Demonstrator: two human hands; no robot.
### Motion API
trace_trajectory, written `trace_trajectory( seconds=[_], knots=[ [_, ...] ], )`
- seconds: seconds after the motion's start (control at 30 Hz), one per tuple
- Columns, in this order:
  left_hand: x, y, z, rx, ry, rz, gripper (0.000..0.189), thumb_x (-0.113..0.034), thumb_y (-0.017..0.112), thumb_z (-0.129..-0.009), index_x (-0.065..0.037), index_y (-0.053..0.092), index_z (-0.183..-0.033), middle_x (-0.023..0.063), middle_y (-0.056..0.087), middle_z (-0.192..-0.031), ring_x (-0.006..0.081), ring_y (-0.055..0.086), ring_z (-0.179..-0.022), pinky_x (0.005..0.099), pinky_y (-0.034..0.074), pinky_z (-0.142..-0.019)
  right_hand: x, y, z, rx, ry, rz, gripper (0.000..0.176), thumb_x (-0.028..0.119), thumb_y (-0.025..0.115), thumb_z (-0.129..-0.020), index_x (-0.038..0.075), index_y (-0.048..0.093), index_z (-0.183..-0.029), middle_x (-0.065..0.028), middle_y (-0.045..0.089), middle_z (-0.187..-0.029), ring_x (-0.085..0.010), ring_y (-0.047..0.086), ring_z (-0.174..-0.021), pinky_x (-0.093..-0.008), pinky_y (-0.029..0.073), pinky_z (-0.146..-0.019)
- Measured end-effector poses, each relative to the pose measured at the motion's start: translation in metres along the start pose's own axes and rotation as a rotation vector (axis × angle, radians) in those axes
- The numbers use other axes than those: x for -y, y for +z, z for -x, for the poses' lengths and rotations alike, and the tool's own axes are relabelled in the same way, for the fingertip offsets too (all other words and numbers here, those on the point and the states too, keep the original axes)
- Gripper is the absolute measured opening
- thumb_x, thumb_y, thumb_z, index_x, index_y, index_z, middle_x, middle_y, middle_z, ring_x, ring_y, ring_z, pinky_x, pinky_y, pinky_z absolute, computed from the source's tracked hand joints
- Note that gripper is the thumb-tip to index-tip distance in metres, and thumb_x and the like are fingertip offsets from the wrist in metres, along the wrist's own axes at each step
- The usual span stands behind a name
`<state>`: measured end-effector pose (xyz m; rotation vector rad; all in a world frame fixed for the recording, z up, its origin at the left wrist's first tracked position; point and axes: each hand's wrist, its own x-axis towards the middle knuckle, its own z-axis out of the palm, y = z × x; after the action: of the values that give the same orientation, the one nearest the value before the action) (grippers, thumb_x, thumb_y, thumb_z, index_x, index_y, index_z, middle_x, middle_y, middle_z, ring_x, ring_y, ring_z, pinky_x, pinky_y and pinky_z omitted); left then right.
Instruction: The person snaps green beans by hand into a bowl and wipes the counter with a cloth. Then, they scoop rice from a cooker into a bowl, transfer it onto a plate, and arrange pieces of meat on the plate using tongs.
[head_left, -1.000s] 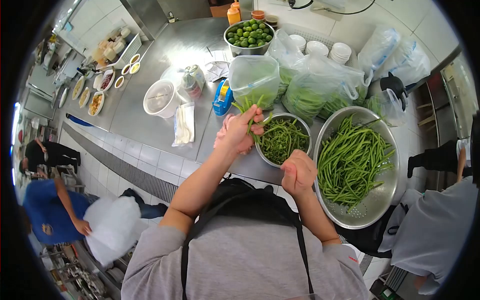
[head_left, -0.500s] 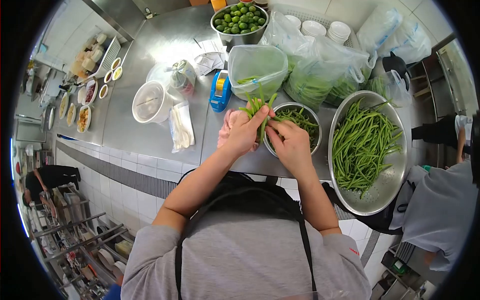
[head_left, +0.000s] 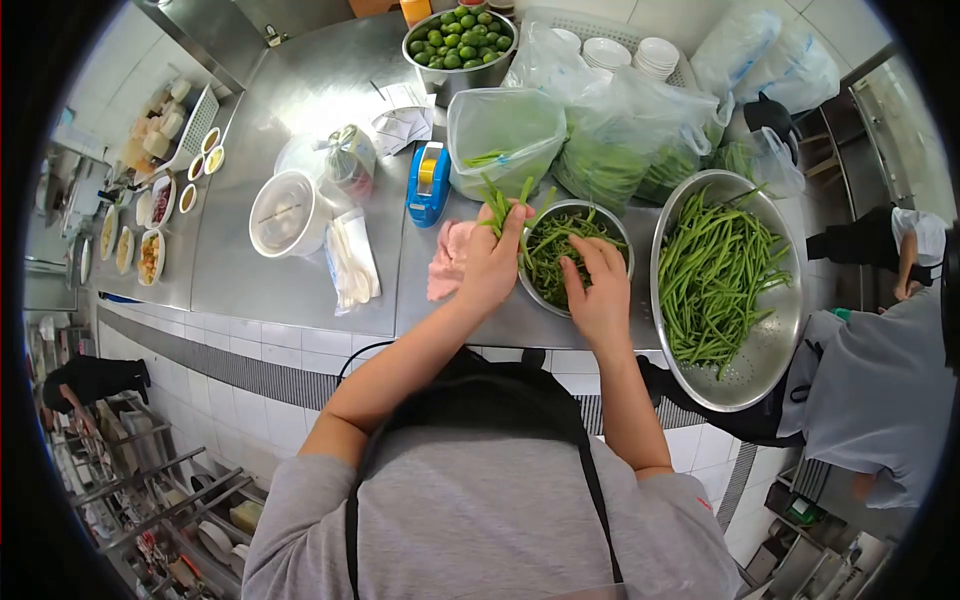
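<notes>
Steel table point(head_left: 290, 110) in a tiled kitchen, other people at the right and left edges. At center, the left hand point(head_left: 493, 262) closes around green beans point(head_left: 510, 208); the right hand point(head_left: 597, 290), fingers loosely parted, is over a small bowl point(head_left: 553, 293) of bean pieces, left of a colander point(head_left: 790, 345) of beans.

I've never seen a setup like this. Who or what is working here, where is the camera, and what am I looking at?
There is no machine: a person works bare-handed, and every picture comes from one camera on their head, looking forward and down. On the metal counter are a small bowl of bean pieces, a large colander of green beans, a blue tape dispenser and a pink cloth. The left hand holds a few beans; the right hand is at the bowl, fingers spread.
</notes>
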<state>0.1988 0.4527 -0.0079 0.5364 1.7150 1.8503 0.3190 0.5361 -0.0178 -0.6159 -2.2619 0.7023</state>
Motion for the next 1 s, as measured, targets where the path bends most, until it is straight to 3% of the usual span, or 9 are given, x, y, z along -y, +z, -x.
trace_trajectory(
  seconds=[0.17,0.3,0.57,0.63,0.7,0.77,0.83,0.93,1.0],
  knots=[
    [0.005,0.013,0.002,0.005,0.095,0.04,0.021,-0.025,0.046,-0.092,-0.005,0.053,-0.089,-0.0017,0.045,-0.069,0.0049,0.041,-0.06,0.02,0.033,-0.052,0.02,-0.003,0.002,0.126,0.045,-0.289,0.01,0.003,0.06,-0.076,-0.001,0.062,-0.085,-0.012,0.059,-0.076,-0.0221,0.057,-0.063,-0.028,0.044,-0.056],
    [0.01,0.017,0.013,0.0,-0.07,0.452,0.023,-0.025,0.046,-0.092,-0.003,0.053,-0.088,-0.0001,0.045,-0.068,0.0072,0.041,-0.06,0.0213,0.035,-0.055,0.029,-0.009,0.006,-0.2,0.172,-0.51,0.006,-0.001,0.059,-0.076,-0.004,0.061,-0.081,-0.0099,0.058,-0.071,-0.0167,0.054,-0.06,-0.0244,0.041,-0.054],
    [0.01,0.012,0.036,-0.024,-0.063,0.682,0.018,-0.022,0.045,-0.092,-0.005,0.049,-0.089,0.0014,0.044,-0.07,0.01,0.042,-0.064,0.0232,0.036,-0.057,0.038,-0.008,0.014,-0.368,0.054,-0.585,0.008,-0.001,0.057,-0.079,-0.005,0.062,-0.085,-0.0047,0.055,-0.074,-0.0067,0.044,-0.058,-0.018,0.034,-0.051],
    [0.008,-0.001,0.035,-0.085,-0.071,0.756,0.018,-0.022,0.045,-0.092,-0.005,0.048,-0.088,0.0021,0.045,-0.072,0.0102,0.043,-0.065,0.0238,0.037,-0.058,0.048,-0.029,0.006,-0.428,0.1,-0.567,0.007,-0.002,0.057,-0.078,-0.005,0.061,-0.082,-0.0066,0.057,-0.077,-0.0086,0.047,-0.06,-0.019,0.037,-0.053],
    [0.0,-0.018,0.033,-0.083,-0.25,0.743,0.019,-0.025,0.043,-0.092,-0.008,0.049,-0.086,0.0026,0.047,-0.075,0.0124,0.044,-0.062,0.0268,0.039,-0.056,0.037,-0.036,-0.003,-0.272,-0.081,-0.388,0.012,-0.001,0.057,-0.077,-0.005,0.06,-0.088,-0.0081,0.058,-0.082,-0.0121,0.052,-0.064,-0.0222,0.041,-0.055],
    [0.003,-0.028,0.031,-0.037,-0.174,0.817,0.018,-0.023,0.04,-0.093,-0.008,0.048,-0.086,0.0038,0.049,-0.079,0.0156,0.048,-0.066,0.0305,0.043,-0.061,0.018,-0.021,-0.003,0.109,0.1,0.008,0.021,0.003,0.057,-0.08,-0.002,0.059,-0.1,-0.0123,0.058,-0.095,-0.0181,0.057,-0.081,-0.028,0.045,-0.067],
    [-0.009,-0.034,0.03,0.112,-0.211,0.874,0.015,-0.025,0.042,-0.092,-0.011,0.047,-0.094,0.0038,0.052,-0.084,0.0157,0.052,-0.078,0.031,0.046,-0.066,0.017,-0.01,-0.004,0.038,-0.021,0.224,0.03,0.005,0.056,-0.082,0.001,0.054,-0.111,-0.0126,0.056,-0.103,-0.0196,0.056,-0.09,-0.0296,0.045,-0.075],
    [-0.005,-0.044,0.026,0.133,-0.257,0.969,0.015,-0.024,0.042,-0.092,-0.01,0.047,-0.095,0.0037,0.052,-0.081,0.017,0.053,-0.078,0.0341,0.046,-0.068,0.028,0.002,-0.003,-0.125,0.271,-0.695,0.031,0.008,0.051,-0.085,0.0,0.052,-0.116,-0.0114,0.055,-0.108,-0.0191,0.052,-0.099,-0.0286,0.04,-0.087],
    [-0.004,-0.048,0.023,0.197,-0.252,1.011,0.015,-0.023,0.041,-0.092,-0.009,0.047,-0.097,0.004,0.052,-0.08,0.0174,0.054,-0.079,0.0348,0.047,-0.07,0.04,0.013,-0.013,-0.105,0.185,-0.687,0.03,0.008,0.047,-0.088,-0.001,0.05,-0.117,-0.0107,0.054,-0.11,-0.0186,0.053,-0.099,-0.0285,0.042,-0.085]
  ],
)
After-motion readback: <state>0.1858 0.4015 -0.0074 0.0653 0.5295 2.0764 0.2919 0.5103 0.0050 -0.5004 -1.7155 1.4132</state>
